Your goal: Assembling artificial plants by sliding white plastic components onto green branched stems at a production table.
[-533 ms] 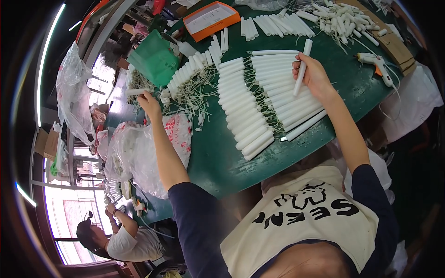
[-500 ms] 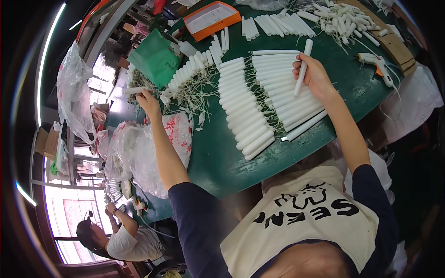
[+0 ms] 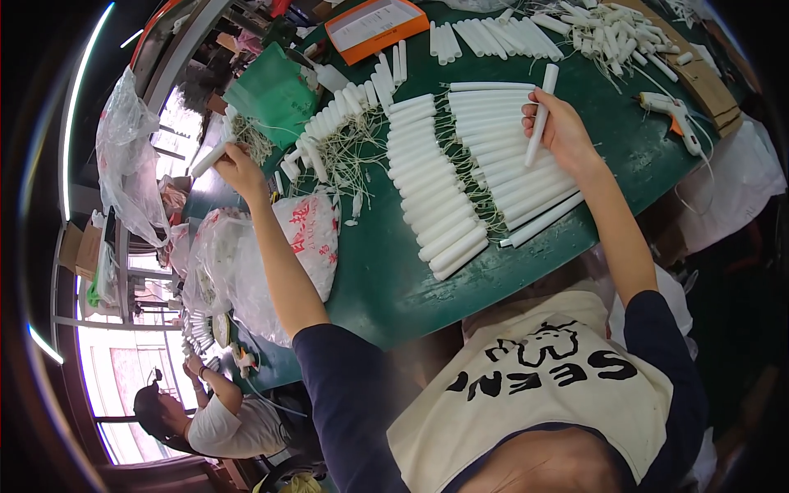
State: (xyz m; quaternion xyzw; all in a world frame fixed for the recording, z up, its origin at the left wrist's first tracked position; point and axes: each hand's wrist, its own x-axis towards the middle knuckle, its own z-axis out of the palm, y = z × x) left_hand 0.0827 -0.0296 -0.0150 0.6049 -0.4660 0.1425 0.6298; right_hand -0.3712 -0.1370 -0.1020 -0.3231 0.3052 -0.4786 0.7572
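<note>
A long white tube [image 3: 550,80] stands nearly upright in my right hand [image 3: 564,131], its fingers closed around the middle. That hand is above the right-hand row of long white tubes [image 3: 514,177]. Beside this row lies another row of thicker white tubes [image 3: 427,181], with thin wires [image 3: 472,185] between the two. Far to the left, my left hand [image 3: 242,174] grips a short white tube [image 3: 207,160] between thumb and fingers. It is next to a heap of short white tubes with tangled pale wires [image 3: 349,152] and a green plastic bag [image 3: 273,90].
A glue gun [image 3: 674,119] with its cord lies at the right table edge. An orange box [image 3: 376,29] and more white tubes [image 3: 497,39] occupy the far side. Clear plastic bags [image 3: 238,263] stand by my left forearm. Another person [image 3: 226,419] sits working at lower left.
My left hand has moved a little left and nearer, and the short tube in it now tilts down to the left. My right hand stays nearly still with its tube.
</note>
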